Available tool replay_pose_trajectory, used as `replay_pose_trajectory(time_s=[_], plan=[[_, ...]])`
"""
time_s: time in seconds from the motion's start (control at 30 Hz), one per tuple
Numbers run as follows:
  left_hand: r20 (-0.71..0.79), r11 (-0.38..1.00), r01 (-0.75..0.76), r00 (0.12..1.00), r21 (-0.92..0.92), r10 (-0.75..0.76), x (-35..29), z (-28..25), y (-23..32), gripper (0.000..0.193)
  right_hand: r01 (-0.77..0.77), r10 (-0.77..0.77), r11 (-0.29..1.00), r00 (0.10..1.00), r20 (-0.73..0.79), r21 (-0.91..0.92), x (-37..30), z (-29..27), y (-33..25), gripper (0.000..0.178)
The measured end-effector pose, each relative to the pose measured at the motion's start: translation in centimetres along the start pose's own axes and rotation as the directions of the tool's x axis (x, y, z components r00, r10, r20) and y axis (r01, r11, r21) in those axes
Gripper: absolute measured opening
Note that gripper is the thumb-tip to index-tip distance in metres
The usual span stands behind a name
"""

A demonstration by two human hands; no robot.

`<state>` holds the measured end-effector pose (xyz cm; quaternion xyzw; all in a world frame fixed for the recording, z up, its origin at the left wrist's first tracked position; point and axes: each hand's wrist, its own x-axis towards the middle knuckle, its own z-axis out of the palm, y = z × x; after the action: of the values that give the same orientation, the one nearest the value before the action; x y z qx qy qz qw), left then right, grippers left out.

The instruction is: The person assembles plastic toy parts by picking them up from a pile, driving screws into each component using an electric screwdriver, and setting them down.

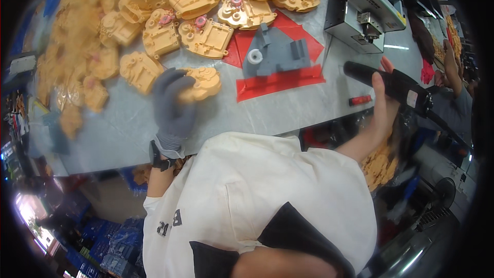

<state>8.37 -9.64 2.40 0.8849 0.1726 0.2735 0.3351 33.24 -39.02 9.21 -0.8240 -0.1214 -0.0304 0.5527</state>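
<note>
My left hand (174, 104), in a grey glove, is closed on the edge of a yellow plastic housing (207, 83) above the table's near left part. The glove hides that housing's left end. On the right, my bare right hand (382, 95) grips a black corded power screwdriver (406, 88), its thick body lying slantwise across the palm. Between the hands, a grey fixture block (280, 54) with a round white insert sits on the table, with red tape (288, 83) around its base. No part rests on the fixture.
Many yellow housings (208, 36), some with pink-red pieces, are heaped across the table's far and left side. A metal-cased machine (360, 13) stands at the far right. A small red-and-black object (359, 100) lies near the right edge. Another person's arm (453, 67) shows far right.
</note>
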Motion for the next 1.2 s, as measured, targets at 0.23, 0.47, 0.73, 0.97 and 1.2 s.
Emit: replay_pose_trajectory(time_s=[0.23, 0.47, 0.73, 0.97, 1.2], plan=[[0.073, 0.965, -0.235, 0.967, -0.115, 0.245, 5.1, 1.2, 4.9, 0.035, 0.019, -0.020, 0.998, 1.000, -0.012, -0.065, -0.6, -1.2, 0.7, 0.051], [0.061, 0.934, -0.170, 0.978, -0.315, 0.199, 7.6, 5.3, 8.1, 0.029, 0.049, -0.047, 0.999, 0.995, -0.083, 0.021, -0.6, -0.7, 1.8, 0.050], [0.259, 0.945, -0.007, 0.961, -0.328, 0.097, 9.5, 6.0, 8.2, 0.041, 0.014, -0.010, 0.999, 0.995, -0.100, 0.037, -0.3, -0.5, 1.1, 0.047], [0.265, 0.919, -0.198, 0.918, -0.341, 0.296, 7.8, 5.4, 5.9, 0.042, 0.025, -0.022, 0.999, 0.997, -0.071, 0.041, 0.6, -0.4, 1.5, 0.047], [0.211, 0.877, -0.105, 0.951, -0.470, 0.227, 7.0, 5.8, 4.5, 0.036, 0.033, -0.030, 0.999, 0.991, 0.128, -0.021, 1.7, -1.5, 1.7, 0.049]])
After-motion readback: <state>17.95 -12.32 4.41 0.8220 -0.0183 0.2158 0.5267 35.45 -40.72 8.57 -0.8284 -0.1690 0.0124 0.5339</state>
